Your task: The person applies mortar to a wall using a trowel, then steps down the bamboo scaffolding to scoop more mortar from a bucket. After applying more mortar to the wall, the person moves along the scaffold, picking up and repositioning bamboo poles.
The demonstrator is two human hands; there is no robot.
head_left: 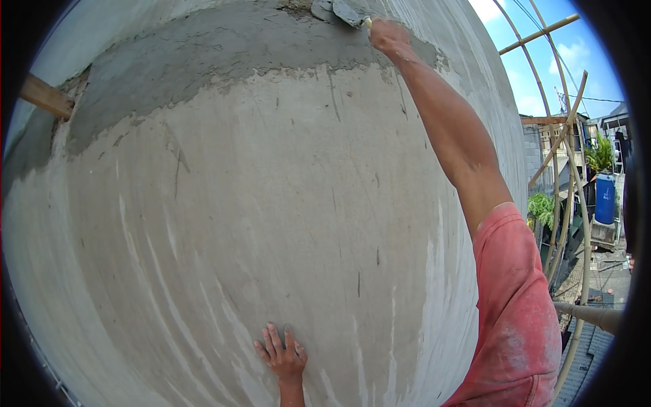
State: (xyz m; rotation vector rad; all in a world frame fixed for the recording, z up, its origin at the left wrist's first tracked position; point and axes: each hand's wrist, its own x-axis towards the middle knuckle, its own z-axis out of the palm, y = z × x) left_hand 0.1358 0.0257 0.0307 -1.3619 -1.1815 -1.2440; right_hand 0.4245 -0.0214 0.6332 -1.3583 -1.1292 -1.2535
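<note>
My right hand (389, 34) is raised at the top of the view, closed around the pale handle of a trowel (347, 13). Grey mortar covers the trowel's blade, which is against or close to the wall. A band of darker, wet-looking mortar (203, 51) runs across the upper wall, with a rough patch near the blade. Lower down, my left hand (285, 356) lies on the bare grey wall (271, 203) with its fingers spread, holding nothing.
A wooden beam (47, 97) juts from a gap in the wall at the upper left. Bamboo scaffolding (583, 237) stands at the right. Beyond it are a blue barrel (605, 199), green plants (600, 153) and a corrugated roof (584, 356) below.
</note>
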